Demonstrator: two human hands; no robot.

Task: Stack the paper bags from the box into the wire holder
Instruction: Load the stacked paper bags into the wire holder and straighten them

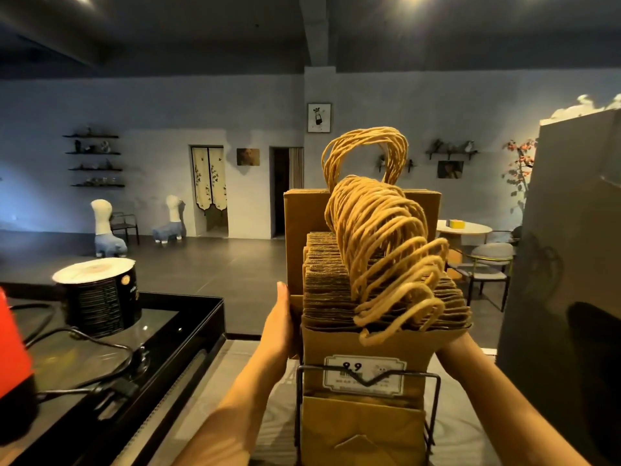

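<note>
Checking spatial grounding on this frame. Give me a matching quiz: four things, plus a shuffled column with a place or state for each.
Things:
1 paper bags
2 wire holder
3 left hand
4 red object

Places or states:
A at the far left edge of view
B flat against the bags' left side
C black, in front of the bags' lower part
D upright, twine handles up

Pairs: 1-D, 2-C, 3-B, 4-A

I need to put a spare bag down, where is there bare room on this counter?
The pale counter strip between the black tray and the wire holder is bare. The tray is crowded with cables; the cardboard box hems in the right side.
</note>
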